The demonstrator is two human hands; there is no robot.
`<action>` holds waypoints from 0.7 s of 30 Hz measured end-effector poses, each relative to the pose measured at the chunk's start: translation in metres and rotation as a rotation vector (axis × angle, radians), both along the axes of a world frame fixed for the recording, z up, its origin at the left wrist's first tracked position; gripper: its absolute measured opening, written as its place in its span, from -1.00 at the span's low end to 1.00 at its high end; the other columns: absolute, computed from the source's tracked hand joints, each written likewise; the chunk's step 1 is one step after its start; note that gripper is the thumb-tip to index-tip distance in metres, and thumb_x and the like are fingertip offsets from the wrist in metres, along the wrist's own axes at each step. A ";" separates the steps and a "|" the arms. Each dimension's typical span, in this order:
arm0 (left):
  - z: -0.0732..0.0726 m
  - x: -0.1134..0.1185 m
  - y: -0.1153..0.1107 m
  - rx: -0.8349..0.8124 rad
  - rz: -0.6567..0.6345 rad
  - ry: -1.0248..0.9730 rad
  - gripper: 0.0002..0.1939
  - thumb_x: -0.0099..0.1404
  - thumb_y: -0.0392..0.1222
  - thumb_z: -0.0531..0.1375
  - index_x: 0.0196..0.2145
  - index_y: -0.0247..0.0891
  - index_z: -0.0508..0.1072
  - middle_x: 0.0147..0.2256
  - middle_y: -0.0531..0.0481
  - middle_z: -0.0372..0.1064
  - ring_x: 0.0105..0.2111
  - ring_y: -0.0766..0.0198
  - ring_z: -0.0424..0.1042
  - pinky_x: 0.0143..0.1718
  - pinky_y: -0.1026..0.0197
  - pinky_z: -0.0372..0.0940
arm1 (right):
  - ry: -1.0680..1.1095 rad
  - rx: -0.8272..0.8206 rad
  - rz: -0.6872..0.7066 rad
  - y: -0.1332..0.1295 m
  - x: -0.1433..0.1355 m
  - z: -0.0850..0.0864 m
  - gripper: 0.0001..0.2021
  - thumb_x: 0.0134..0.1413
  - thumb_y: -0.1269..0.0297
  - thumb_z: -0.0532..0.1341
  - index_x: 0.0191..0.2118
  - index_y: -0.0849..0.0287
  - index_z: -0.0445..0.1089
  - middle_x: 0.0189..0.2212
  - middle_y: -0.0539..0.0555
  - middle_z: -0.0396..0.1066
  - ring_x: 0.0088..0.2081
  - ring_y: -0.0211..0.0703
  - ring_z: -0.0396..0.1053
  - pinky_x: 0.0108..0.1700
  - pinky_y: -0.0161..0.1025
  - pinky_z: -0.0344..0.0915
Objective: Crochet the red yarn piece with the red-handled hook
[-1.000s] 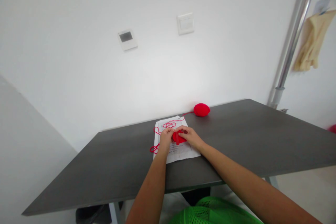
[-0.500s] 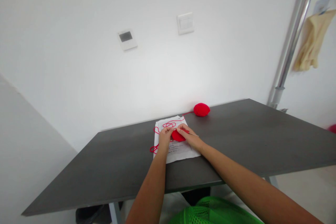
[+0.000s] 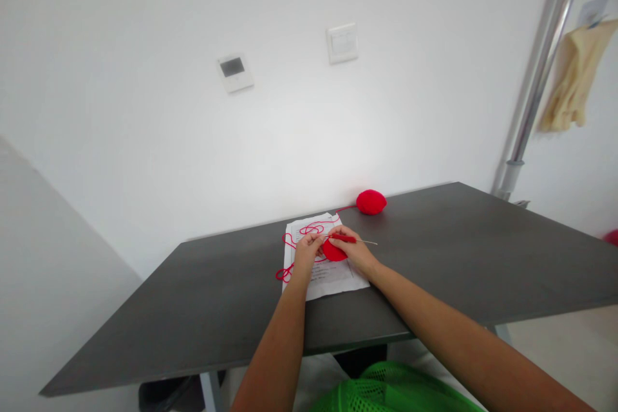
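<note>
A small red crocheted piece (image 3: 335, 251) is held over the paper, between my two hands. My left hand (image 3: 308, 251) pinches its left edge with the fingertips. In my right hand (image 3: 354, 251) is a thin crochet hook (image 3: 344, 239) with a red handle, its pale end sticking out to the right. The hook's tip meets the work near my left fingertips; the exact stitch is too small to see. Red yarn (image 3: 313, 229) lies in loose loops on the paper and runs back to a red yarn ball (image 3: 371, 202).
A printed white sheet (image 3: 333, 286) lies under my hands on the dark grey table (image 3: 217, 309). The white wall behind carries a thermostat (image 3: 235, 73) and a light switch (image 3: 342, 43). A metal pole (image 3: 541, 77) and hanging cream gloves (image 3: 572, 80) are at right.
The crochet hook has turned so that its red handle now shows above my right hand, with its pale end farther right. The red piece has shifted slightly to the right.
</note>
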State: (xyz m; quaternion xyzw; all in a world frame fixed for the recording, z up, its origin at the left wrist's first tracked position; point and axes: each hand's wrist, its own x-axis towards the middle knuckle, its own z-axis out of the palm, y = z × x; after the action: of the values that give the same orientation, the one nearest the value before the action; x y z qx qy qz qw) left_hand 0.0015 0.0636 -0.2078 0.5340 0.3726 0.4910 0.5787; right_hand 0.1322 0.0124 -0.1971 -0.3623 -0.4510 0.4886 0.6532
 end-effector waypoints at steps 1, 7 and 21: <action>0.000 0.000 0.000 0.004 -0.001 0.003 -0.71 -0.06 -0.05 0.34 -0.46 -0.31 0.45 -0.60 0.08 0.33 -0.62 0.41 0.23 -0.53 0.32 0.12 | 0.017 -0.002 0.007 0.001 0.000 0.000 -0.84 -0.24 0.27 0.31 -0.46 0.11 0.33 -0.51 -0.08 0.36 -0.44 -0.23 0.32 -0.32 -0.25 0.24; 0.004 0.001 -0.003 0.008 -0.010 -0.002 -0.71 -0.07 -0.05 0.35 -0.48 -0.32 0.44 -0.66 0.11 0.27 -0.65 0.43 0.18 -0.55 0.32 0.09 | 0.074 -0.006 0.009 0.004 0.000 -0.001 -0.86 -0.26 0.29 0.31 -0.44 0.12 0.40 -0.50 -0.06 0.41 -0.43 -0.22 0.34 -0.30 -0.25 0.24; 0.019 0.002 -0.015 -0.121 -0.116 -0.163 -0.64 -0.15 -0.06 0.39 -0.46 -0.31 0.39 -0.69 0.19 0.17 -0.68 0.49 0.09 -0.63 0.37 -0.02 | 0.148 -0.025 0.060 0.001 0.001 0.000 -0.84 -0.25 0.28 0.34 -0.44 0.12 0.40 -0.52 -0.08 0.45 -0.45 -0.22 0.38 -0.34 -0.26 0.25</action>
State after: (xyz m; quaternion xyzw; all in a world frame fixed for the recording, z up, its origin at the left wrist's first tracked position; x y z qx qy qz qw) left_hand 0.0035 0.0486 -0.1892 0.4771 0.3216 0.4751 0.6657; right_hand 0.1336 0.0132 -0.1969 -0.3198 -0.4059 0.5390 0.6652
